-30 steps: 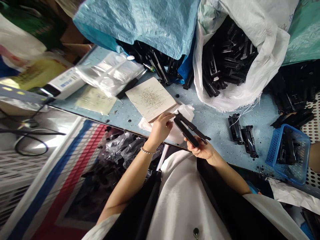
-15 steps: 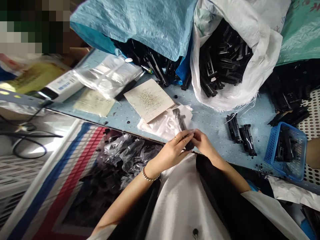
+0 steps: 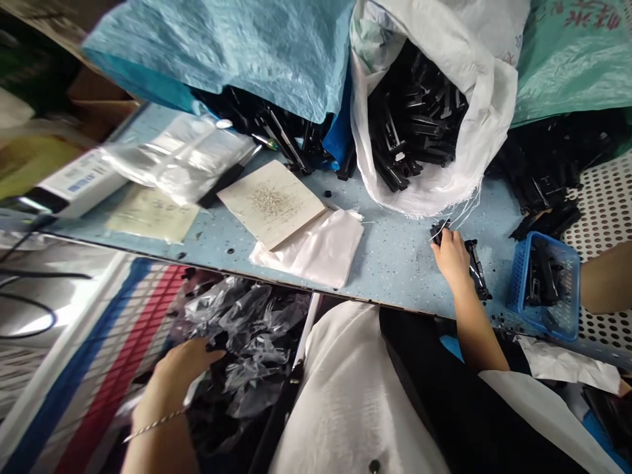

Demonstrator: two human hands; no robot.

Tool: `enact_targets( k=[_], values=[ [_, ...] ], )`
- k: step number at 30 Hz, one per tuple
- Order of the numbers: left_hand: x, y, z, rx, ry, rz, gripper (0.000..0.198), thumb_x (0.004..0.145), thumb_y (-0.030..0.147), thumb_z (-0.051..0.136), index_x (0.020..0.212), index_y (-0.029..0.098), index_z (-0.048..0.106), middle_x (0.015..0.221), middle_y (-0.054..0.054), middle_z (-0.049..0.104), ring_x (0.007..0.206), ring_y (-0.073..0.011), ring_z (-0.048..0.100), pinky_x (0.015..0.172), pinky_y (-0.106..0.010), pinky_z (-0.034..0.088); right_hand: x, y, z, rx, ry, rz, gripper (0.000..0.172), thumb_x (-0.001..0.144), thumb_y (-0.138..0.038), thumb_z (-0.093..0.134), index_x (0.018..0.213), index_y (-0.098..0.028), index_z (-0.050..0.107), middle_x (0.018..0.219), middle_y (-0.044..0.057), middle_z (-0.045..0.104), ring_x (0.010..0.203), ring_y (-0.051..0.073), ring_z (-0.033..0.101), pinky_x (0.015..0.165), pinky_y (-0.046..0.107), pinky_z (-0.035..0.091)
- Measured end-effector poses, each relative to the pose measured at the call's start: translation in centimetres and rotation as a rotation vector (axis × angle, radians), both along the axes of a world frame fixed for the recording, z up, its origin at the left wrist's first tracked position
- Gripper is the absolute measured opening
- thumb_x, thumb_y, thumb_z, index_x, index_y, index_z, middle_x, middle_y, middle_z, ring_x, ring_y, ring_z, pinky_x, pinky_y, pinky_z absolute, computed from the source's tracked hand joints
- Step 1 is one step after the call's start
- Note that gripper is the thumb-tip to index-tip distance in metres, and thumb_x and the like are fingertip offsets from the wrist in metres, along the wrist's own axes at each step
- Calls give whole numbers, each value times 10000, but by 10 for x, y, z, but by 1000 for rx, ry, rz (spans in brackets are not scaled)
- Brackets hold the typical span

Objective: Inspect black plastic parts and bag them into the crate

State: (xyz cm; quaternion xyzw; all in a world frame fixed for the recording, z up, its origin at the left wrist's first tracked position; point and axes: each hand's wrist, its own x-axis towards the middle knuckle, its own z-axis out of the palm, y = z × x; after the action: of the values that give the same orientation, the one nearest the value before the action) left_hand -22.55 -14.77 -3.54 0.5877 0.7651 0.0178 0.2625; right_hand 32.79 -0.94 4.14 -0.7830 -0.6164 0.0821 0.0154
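My right hand (image 3: pixel 451 253) reaches out over the blue table (image 3: pixel 395 257) and closes on the near one of two black plastic parts (image 3: pixel 476 266) lying side by side. My left hand (image 3: pixel 180 368) is down below the table's front edge, resting on a heap of black parts in clear plastic bags (image 3: pixel 247 329). A bracelet shows on that wrist. Whether its fingers hold anything is hidden. A stack of flat clear bags (image 3: pixel 316 247) lies on the table in front of me, beside a card with small metal pieces (image 3: pixel 270 201) on it.
A white sack (image 3: pixel 474 85) full of black parts stands at the back, a blue sack (image 3: pixel 222 52) to its left. A blue basket (image 3: pixel 563 316) with parts sits at the right, next to another person's arm (image 3: pixel 607 286). Boxes and bags crowd the far left.
Both hands were together at the table edge with a bagged black part. Now my left hand has dropped to the heap below and my right has reached right to the loose parts.
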Motion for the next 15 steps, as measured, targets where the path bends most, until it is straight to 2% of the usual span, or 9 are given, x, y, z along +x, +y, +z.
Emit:
enact_targets(
  k=[1, 3, 6, 8, 10, 11, 13, 15],
  values=[
    [8, 4, 0, -31, 31, 17, 266, 575, 352, 674, 455, 216, 478, 384, 2, 493, 348, -188, 449, 372, -239, 296, -5, -1, -4, -23, 3, 57, 385, 942, -204, 573, 1319, -127, 596, 1240, 219, 604, 1163, 395, 606, 857, 487, 567],
    [42, 20, 13, 23, 52, 35, 237, 716, 390, 648, 564, 219, 587, 502, -26, 593, 436, -197, 519, 435, -262, 360, -20, -10, -7, -34, 87, 250, 376, 936, -123, 511, 1289, -181, 630, 1218, 174, 622, 1124, 346, 623, 892, 483, 571],
    [120, 57, 40, 397, -131, -5, 234, 899, 404, 575, 857, 212, 701, 831, -65, 716, 706, -206, 656, 647, -301, 521, -44, -29, -6, -37, 274, 553, 400, 942, -66, 428, 1206, -223, 684, 1263, 126, 617, 1164, 289, 610, 1010, 461, 541],
    [170, 85, 48, 530, -279, -120, 227, 942, 379, 564, 899, 195, 690, 950, -90, 696, 815, -209, 667, 753, -326, 564, -52, -39, -3, -51, 362, 649, 321, 977, -120, 439, 1111, -230, 710, 1319, 108, 594, 1216, 278, 588, 1046, 448, 527],
    [205, 109, 43, 576, -294, -207, 179, 924, 321, 601, 837, 179, 666, 1003, -126, 668, 941, -254, 665, 871, -394, 575, -52, -45, -3, -49, 395, 621, 174, 992, -246, 529, 1006, -228, 702, 1361, 107, 564, 1226, 285, 587, 1036, 455, 535],
    [215, 118, 38, 567, -289, -229, 165, 916, 282, 600, 796, 180, 653, 996, -134, 661, 979, -271, 659, 909, -419, 570, -49, -47, -4, -35, 389, 566, 131, 976, -303, 582, 994, -223, 683, 1371, 119, 550, 1221, 295, 592, 1020, 462, 541],
    [221, 131, 28, 505, -322, -232, 185, 907, 220, 565, 738, 192, 636, 953, -127, 664, 998, -275, 660, 942, -427, 564, -40, -48, -7, -12, 344, 397, 217, 924, -370, 663, 1062, -205, 639, 1342, 159, 552, 1181, 321, 620, 966, 479, 555],
    [214, 137, 22, 428, -436, -192, 214, 907, 221, 538, 720, 198, 639, 937, -108, 684, 969, -248, 671, 926, -391, 571, -30, -46, -11, -42, 323, 231, 303, 907, -381, 664, 1134, -190, 604, 1239, 172, 614, 1097, 329, 656, 900, 471, 559]
  ],
)
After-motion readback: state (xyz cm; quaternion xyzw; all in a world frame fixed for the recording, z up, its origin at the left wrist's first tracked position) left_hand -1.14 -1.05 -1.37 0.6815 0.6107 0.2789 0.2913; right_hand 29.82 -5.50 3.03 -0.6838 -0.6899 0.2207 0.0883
